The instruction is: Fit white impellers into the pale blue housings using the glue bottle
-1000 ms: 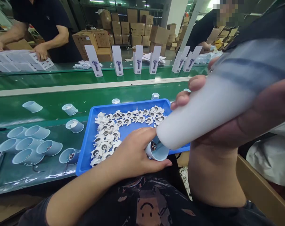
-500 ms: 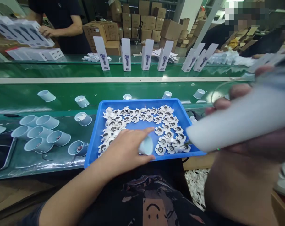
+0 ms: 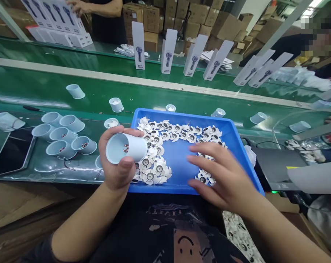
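My left hand [image 3: 114, 171] is wrapped round a pale blue cup [image 3: 135, 148], its open end tilted toward me and a small copper-coloured part inside. That hand is over the left edge of a blue tray [image 3: 179, 188]. White fan impellers [image 3: 159, 168] lie along the tray's left, back and right sides, with bare blue in the middle. Over the tray's right part, my right hand [image 3: 222, 171] has its fingers spread, slightly blurred, and holds nothing. Several pale blue cups [image 3: 84, 145] stand grouped to the left, some with small parts inside.
More cups [image 3: 75, 91] lie along the green belt [image 3: 99, 86] behind the tray. White printed boxes [image 3: 169, 51] stand beyond it. A person's hand [image 3: 79, 6] touches boxes at the back left. A white cylindrical object [image 3: 315, 177] is at the right.
My left hand has moved left and raised the cup, its opening now visible. My right hand, earlier beside a large white object at the right, is now over the tray. The view has tilted.
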The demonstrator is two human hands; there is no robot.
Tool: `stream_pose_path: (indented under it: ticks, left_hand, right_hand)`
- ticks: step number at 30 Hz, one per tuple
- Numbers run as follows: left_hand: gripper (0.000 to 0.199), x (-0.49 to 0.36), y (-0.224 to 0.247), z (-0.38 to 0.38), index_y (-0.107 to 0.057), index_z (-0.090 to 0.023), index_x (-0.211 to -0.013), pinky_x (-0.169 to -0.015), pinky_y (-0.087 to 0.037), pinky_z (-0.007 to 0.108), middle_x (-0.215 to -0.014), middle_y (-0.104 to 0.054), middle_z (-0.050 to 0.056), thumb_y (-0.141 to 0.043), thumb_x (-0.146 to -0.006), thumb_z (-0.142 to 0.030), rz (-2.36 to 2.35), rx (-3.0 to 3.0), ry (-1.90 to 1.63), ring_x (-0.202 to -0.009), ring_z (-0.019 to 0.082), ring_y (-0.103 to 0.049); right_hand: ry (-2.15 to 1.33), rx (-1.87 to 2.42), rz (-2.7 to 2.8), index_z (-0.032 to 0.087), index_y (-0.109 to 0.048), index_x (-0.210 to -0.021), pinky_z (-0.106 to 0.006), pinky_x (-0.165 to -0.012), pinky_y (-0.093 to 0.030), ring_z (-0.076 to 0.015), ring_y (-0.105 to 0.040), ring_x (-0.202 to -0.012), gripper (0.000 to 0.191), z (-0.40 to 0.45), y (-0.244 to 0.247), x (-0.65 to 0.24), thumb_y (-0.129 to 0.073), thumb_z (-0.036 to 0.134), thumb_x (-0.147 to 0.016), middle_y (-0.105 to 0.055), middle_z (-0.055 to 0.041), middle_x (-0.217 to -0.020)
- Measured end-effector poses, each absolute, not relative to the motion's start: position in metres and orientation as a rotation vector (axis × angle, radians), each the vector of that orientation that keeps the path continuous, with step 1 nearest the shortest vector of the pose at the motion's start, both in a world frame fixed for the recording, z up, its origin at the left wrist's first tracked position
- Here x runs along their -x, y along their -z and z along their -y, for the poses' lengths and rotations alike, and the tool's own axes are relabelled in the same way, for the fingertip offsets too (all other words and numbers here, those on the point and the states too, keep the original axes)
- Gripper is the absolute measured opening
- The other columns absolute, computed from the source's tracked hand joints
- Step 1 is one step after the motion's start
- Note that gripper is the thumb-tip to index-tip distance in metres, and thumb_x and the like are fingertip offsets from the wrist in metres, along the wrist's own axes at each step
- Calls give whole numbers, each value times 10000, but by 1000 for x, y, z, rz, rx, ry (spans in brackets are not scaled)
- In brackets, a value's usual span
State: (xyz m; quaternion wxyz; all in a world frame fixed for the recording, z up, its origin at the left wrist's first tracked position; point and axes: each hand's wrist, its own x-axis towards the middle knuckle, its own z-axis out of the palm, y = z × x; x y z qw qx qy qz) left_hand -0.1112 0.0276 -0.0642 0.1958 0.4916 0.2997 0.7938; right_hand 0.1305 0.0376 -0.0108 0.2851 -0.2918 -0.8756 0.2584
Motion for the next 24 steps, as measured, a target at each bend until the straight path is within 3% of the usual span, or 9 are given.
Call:
stream_pose_path:
  ticks: [5, 12, 20, 24]
  left_hand:
    - [494, 112, 68, -25, -639, -296, -1139, -805, -553, 364, -907, -707, -1, -750, -757, -589, -767, -1271, -2436, -845, 212, -682]
    - [507, 115, 77, -20, -592, -286, -1179, -822, -559, 381, -967, -707, 32, -747, -776, -551, -771, -1290, -2261, -887, 219, -682]
    - [524, 118, 72, -20, -604, -269, -1145, -796, -576, 392, -939, -722, 45, -757, -750, -579, -756, -1256, -2086, -886, 242, -697]
    - [502, 119, 68, -19, -633, -289, -1094, -726, -582, 394, -901, -717, 38, -772, -722, -595, -754, -1257, -2048, -834, 255, -696]
  right_hand:
    - [-370, 447, 3064, 192, -566, -1371, -577, -1137, -301, -355, -385, -1352, 552, -73, 58, -44, -691, 441, -895, -427, -151, -1486]
    - [-391, 292, 3231, 327, -598, -1359, -548, -1098, -350, -387, -332, -1362, 520, -86, 82, -34, -688, 439, -860, -437, -93, -1474]
    - [-249, 960, 3254, 253, -607, -1354, -576, -1117, -333, -384, -351, -1372, 521, -92, 72, -141, -705, 360, -853, -446, -129, -1474]
    - [-122, 1408, 3178, 289, -612, -1341, -698, -1090, -283, -434, -381, -1359, 573, -81, 56, -158, -779, 291, -792, -467, -114, -1471]
